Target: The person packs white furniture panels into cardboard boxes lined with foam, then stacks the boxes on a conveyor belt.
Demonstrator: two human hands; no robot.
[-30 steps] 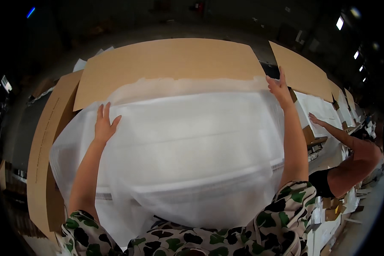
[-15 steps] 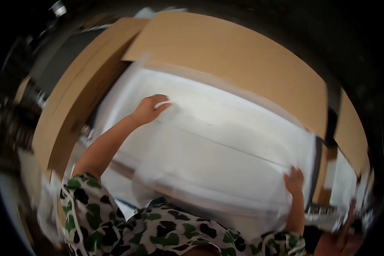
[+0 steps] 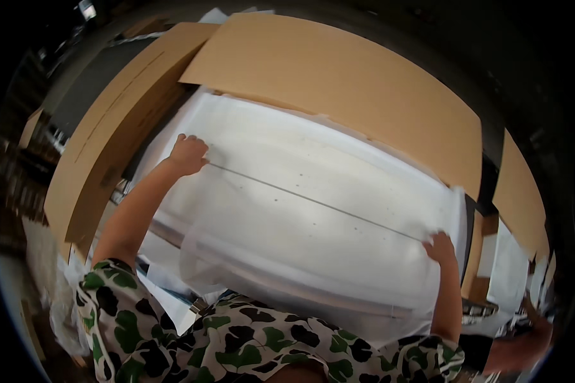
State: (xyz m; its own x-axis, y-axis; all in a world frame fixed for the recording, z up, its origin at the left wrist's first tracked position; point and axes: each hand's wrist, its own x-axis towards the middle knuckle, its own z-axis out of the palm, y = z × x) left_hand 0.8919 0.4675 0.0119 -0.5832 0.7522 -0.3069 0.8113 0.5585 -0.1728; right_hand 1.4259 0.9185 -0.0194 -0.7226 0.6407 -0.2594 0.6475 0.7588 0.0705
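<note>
In front of me lies a wide white panel (image 3: 326, 172) with small dark specks on its face. A thin dark line (image 3: 313, 201) runs across it, slanting down from left to right. My left hand (image 3: 189, 155) is at the line's left end, its fingers curled down on the white surface. At the right end, the fingers of my right hand (image 3: 439, 247) are bent and slightly blurred. What either hand pinches, if anything, is hidden. Thin translucent white wrapping (image 3: 236, 262) drapes over the panel's near side and rim.
A large brown cardboard flap (image 3: 338, 83) stands along the far side. Another cardboard flap (image 3: 118, 127) rises at the left, and a third (image 3: 524, 198) at the right. At lower right another person's arm (image 3: 524, 348) reaches in, near crumpled wrapping. Clear plastic (image 3: 67, 319) hangs at lower left.
My left hand has moved left and down to the panel, and more of the dark line shows. My right hand has stayed near the line's right end, shifting slightly upward.
</note>
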